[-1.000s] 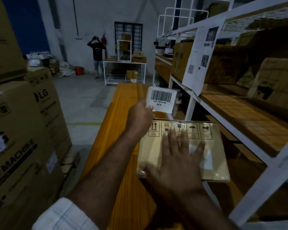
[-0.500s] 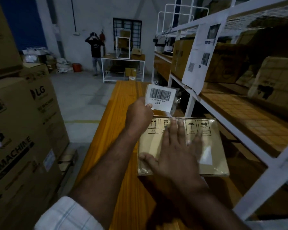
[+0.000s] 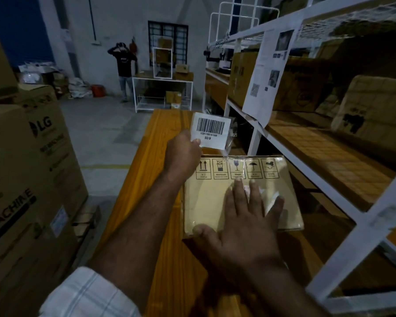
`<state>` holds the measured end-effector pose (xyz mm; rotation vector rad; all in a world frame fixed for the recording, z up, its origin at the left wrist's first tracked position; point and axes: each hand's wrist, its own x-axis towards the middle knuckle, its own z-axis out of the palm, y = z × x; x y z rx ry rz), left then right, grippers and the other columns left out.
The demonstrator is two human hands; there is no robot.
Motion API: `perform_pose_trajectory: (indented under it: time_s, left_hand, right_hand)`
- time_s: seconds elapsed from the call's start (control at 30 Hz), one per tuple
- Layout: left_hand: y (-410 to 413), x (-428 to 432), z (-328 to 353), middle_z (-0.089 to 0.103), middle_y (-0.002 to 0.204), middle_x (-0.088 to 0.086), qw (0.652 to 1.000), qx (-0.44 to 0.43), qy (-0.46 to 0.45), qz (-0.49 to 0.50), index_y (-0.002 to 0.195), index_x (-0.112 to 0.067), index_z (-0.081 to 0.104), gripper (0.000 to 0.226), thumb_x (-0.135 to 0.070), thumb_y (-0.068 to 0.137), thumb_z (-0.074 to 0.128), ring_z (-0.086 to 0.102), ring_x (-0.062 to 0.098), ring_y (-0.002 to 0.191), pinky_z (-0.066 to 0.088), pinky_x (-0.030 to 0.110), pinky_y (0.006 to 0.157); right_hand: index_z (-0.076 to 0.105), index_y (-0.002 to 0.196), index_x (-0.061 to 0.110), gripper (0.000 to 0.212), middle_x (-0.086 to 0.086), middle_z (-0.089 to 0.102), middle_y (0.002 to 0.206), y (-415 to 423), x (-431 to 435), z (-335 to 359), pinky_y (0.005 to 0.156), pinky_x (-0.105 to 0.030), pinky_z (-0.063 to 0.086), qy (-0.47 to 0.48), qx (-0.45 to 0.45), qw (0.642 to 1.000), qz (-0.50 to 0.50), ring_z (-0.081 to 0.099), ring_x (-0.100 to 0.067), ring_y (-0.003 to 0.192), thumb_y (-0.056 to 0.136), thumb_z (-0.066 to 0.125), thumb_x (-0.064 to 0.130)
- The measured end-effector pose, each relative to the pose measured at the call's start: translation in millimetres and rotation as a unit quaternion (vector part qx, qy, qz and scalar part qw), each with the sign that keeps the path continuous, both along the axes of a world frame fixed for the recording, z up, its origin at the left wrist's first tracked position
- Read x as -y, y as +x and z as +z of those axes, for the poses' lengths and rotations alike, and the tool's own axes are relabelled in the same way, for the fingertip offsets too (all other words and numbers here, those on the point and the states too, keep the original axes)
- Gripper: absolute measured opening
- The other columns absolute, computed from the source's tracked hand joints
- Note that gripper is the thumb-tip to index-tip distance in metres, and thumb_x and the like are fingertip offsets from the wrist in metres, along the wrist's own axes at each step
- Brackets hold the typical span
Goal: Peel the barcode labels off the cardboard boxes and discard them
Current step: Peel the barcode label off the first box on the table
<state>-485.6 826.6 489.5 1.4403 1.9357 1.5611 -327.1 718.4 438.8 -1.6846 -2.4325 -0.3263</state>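
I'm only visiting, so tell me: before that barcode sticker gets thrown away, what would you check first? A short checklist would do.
1. Grip on the barcode label: the left hand pinches its lower left corner. Ok.
2. Label free of the cardboard box: it is lifted above the box, but a clear film seems to trail from it toward the box's far edge. Cannot tell.
3. Box held down: the right hand lies flat on its top. Ok.
4. Box support: it lies flat on the orange table. Ok.
5. Place to discard: no bin can be made out near the hands. Cannot tell.
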Motion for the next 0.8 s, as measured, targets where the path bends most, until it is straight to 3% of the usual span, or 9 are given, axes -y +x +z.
perform_pose_trajectory:
  time_s: [0.07, 0.1, 0.2, 0.37, 0.47, 0.57, 0.7, 0.8]
  left_hand:
    - [-1, 2, -1, 0.069, 0.101, 0.001, 1.000, 0.001, 0.001, -0.002, 0.116, -0.016, 0.060, 0.019, -0.025, 0.101, 0.052, 0.062, 0.006, 0.074, 0.039, 0.014, 0.047]
    - [-1, 2, -1, 0.070, 0.100, 0.002, 1.000, 0.001, 0.002, -0.003, 0.115, -0.016, 0.060, 0.019, -0.025, 0.101, 0.052, 0.063, 0.008, 0.075, 0.040, 0.016, 0.047]
    - [-1, 3, -4, 0.072, 0.098, 0.005, 1.000, 0.002, 0.006, -0.004, 0.113, -0.015, 0.062, 0.018, -0.024, 0.100, 0.053, 0.067, 0.016, 0.081, 0.041, 0.020, 0.051]
    - [-9, 14, -5, 0.071, 0.096, 0.002, 1.000, -0.020, 0.012, -0.002, 0.110, -0.014, 0.060, 0.015, -0.023, 0.100, 0.052, 0.059, 0.004, 0.073, 0.035, 0.009, 0.044]
    - [-20, 19, -4, 0.070, 0.093, 0.003, 1.000, -0.004, 0.019, 0.005, 0.102, -0.016, 0.058, 0.008, -0.021, 0.100, 0.053, 0.056, 0.001, 0.070, 0.035, 0.003, 0.042]
    - [-19, 19, -5, 0.070, 0.088, -0.001, 1.000, 0.004, 0.023, -0.014, 0.097, -0.022, 0.057, 0.005, -0.023, 0.100, 0.054, 0.063, 0.007, 0.074, 0.036, 0.010, 0.045]
    - [-8, 17, -7, 0.072, 0.093, 0.000, 0.999, -0.008, 0.015, -0.038, 0.105, -0.022, 0.060, 0.008, -0.024, 0.100, 0.054, 0.064, 0.005, 0.076, 0.037, 0.015, 0.054]
    - [-9, 16, -9, 0.072, 0.098, 0.002, 1.000, -0.001, 0.017, -0.015, 0.113, -0.017, 0.061, 0.016, -0.025, 0.101, 0.053, 0.067, 0.013, 0.085, 0.038, 0.015, 0.053]
  right_hand:
    - [0.009, 0.153, 0.004, 0.120, -0.014, -0.008, 0.162, -5, -7, 7, 0.107, -0.071, -0.011, 0.012, 0.027, 1.000, 0.010, -0.020, -0.034, 0.146, 0.070, -0.019, 0.086]
    - [0.009, 0.152, 0.003, 0.120, -0.015, -0.009, 0.161, -9, -7, 9, 0.107, -0.070, -0.011, 0.015, 0.020, 0.999, 0.022, -0.022, -0.032, 0.146, 0.071, -0.017, 0.086]
    - [0.027, 0.147, -0.003, 0.115, -0.020, 0.010, 0.160, -26, -4, 5, 0.109, -0.072, -0.002, 0.010, -0.028, 0.997, 0.066, -0.002, -0.034, 0.149, 0.080, -0.002, 0.085]
    - [0.040, 0.144, 0.003, 0.089, -0.016, 0.028, 0.156, -48, 17, -16, 0.107, -0.074, 0.011, 0.017, -0.040, 0.981, 0.189, 0.017, -0.030, 0.148, 0.092, 0.018, 0.072]
    - [0.052, 0.136, 0.002, 0.097, -0.015, 0.040, 0.150, -38, 27, -31, 0.104, -0.075, 0.018, 0.024, -0.036, 0.979, 0.201, 0.032, -0.030, 0.143, 0.086, 0.022, 0.080]
    - [0.051, 0.138, 0.004, 0.100, -0.012, 0.038, 0.152, -32, 21, -32, 0.105, -0.075, 0.017, 0.047, -0.035, 0.983, 0.176, 0.029, -0.030, 0.144, 0.084, 0.020, 0.083]
    - [0.029, 0.149, 0.005, 0.104, -0.013, 0.019, 0.159, -42, 0, -5, 0.110, -0.071, 0.004, 0.047, -0.016, 0.991, 0.128, 0.007, -0.030, 0.150, 0.084, 0.005, 0.082]
    - [0.026, 0.149, 0.004, 0.090, -0.015, 0.016, 0.160, -39, -1, -13, 0.110, -0.070, 0.006, 0.056, -0.016, 0.987, 0.147, 0.007, -0.030, 0.150, 0.092, 0.014, 0.072]
